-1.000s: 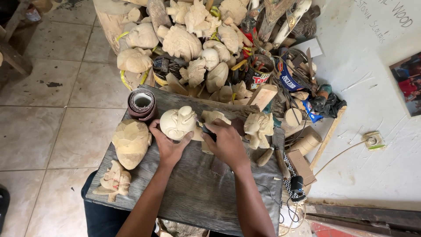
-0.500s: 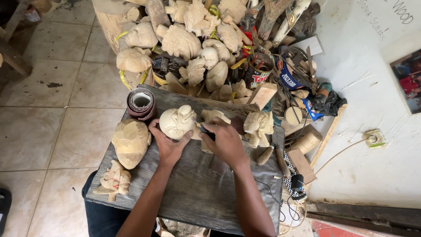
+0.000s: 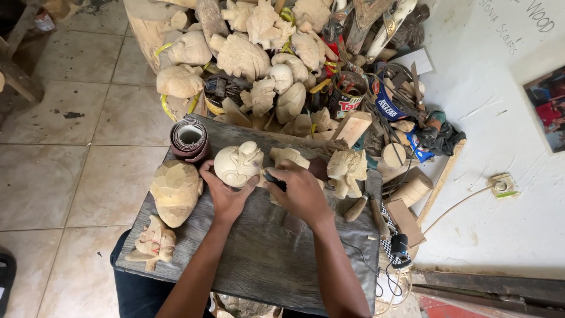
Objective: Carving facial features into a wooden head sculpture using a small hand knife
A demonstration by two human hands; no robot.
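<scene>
Bench: dark, weathered wooden board, resting across the person's lap above a tiled floor.

Carving: pale, rounded wooden head, near the far edge of the bench, left of centre. Left hand cups it from the near side, fingers wrapped round its left flank, holding it steady.

Right hand: closed round a dark-handled tool, the tool's tip set against the right side of the carving. Blade shape too small to tell.

Sandpaper roll: reddish-brown, standing on end at the bench's far-left corner, just beside the carving.

Mask: large pale wooden face, lying on the left part of the bench, just left of the left hand.

Small figure: pale carved piece at the near-left corner of the bench, below the mask.

Second figure: pale carving at the bench's far-right edge, right of the right hand. A wooden-handled tool lies just below it.

Heap of carvings: many unfinished pale wooden figures piled on the floor beyond the bench, mixed with tins and hand tools.

Cable: thin, trailing off the bench's right edge, beside a white floor area.
</scene>
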